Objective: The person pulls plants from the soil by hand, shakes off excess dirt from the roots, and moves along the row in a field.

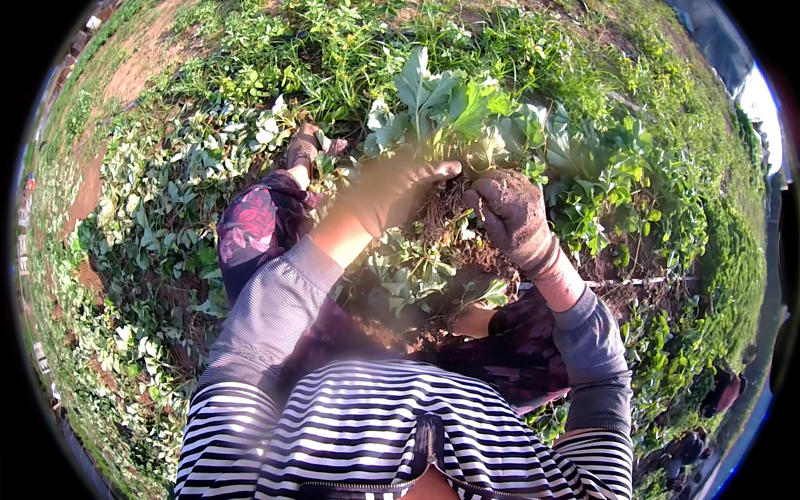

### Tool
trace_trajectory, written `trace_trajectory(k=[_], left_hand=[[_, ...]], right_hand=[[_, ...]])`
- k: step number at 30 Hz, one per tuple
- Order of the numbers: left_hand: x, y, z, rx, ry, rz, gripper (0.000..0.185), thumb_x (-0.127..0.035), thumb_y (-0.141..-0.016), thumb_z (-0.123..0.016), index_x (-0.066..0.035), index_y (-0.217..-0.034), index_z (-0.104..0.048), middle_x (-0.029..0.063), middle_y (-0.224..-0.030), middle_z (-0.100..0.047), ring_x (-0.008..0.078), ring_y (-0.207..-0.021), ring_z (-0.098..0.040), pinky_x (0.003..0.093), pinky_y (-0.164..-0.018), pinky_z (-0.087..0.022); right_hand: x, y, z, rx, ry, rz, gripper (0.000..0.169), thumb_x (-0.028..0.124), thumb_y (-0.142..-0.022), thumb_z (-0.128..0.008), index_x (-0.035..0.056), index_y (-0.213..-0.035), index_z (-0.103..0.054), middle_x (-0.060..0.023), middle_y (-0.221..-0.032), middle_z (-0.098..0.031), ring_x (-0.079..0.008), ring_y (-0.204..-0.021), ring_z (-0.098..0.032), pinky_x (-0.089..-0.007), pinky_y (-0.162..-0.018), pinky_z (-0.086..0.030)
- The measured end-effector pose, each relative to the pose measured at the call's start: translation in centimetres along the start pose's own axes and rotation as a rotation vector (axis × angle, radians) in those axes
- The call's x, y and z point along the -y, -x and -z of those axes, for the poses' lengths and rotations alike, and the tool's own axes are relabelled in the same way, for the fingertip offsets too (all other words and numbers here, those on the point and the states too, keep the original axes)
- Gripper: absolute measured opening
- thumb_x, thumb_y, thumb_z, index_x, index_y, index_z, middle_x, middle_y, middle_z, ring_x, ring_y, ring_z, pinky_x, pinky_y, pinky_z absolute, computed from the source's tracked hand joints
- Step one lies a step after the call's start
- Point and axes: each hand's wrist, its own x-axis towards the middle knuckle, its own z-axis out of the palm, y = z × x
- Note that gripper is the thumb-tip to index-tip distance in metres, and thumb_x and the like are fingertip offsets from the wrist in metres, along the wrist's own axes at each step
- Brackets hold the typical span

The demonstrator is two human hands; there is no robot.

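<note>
In a soil-stained glove, my left hand [406, 187] is closed around the base of a leafy green plant [431, 103]; a smear on the lens blurs this hand. The plant stands upright above it, and its tangle of fine brown roots [440, 209] hangs below the fingers. Just right of the roots is my right hand [509, 215], also in a dirty glove, with its fingers curled into a fist. Nothing can be made out inside that fist. Beneath both hands lie loose, partly wilted leafy plants [406, 269] and crumbled soil [487, 256].
My bent legs in floral trousers [250, 228] frame the ground ahead. More leafy plants [612, 187] grow at the right, beside a thin white strip [625, 282]. Pale cut-looking foliage [150, 187] spreads left. Dark shapes [687, 447], perhaps people, are at the lower right edge.
</note>
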Motion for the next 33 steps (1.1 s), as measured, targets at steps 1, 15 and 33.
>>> trace_trajectory(k=[1,15,33], left_hand=[[0.1,0.0,0.2,0.011,0.062,0.019,0.028,-0.013,-0.092,-0.065,0.001,-0.115,-0.065,0.0059,-0.104,-0.071,0.0147,-0.089,-0.068,0.0301,-0.079,-0.057],[-1.9,2.2,-3.5,0.196,-0.005,-0.235,0.032,-0.012,-0.089,-0.070,0.000,-0.117,-0.060,0.0054,-0.100,-0.068,0.0158,-0.091,-0.066,0.0310,-0.085,-0.054],[-0.4,0.2,0.9,-0.129,-0.519,-0.200,0.030,-0.032,-0.097,-0.058,-0.013,-0.116,-0.071,0.0103,-0.104,-0.071,0.0177,-0.088,-0.065,0.0323,-0.086,-0.048]], right_hand=[[0.1,-0.1,-0.2,0.018,-0.010,0.007,0.013,0.012,-0.082,-0.066,0.0071,-0.094,-0.064,-0.0117,-0.089,-0.063,-0.0344,-0.084,-0.061,-0.0436,-0.074,-0.048],[0.2,0.1,-0.7,-0.055,-1.075,-0.739,0.044,0.046,-0.098,-0.053,0.0097,-0.072,-0.055,0.0014,-0.059,-0.050,-0.0079,-0.052,-0.045,-0.0235,-0.050,-0.040],[0.3,-0.6,-0.7,-0.123,-0.084,-0.595,0.027,0.025,-0.085,-0.073,0.0094,-0.106,-0.066,-0.0090,-0.082,-0.069,-0.0195,-0.067,-0.067,-0.0312,-0.063,-0.053]])
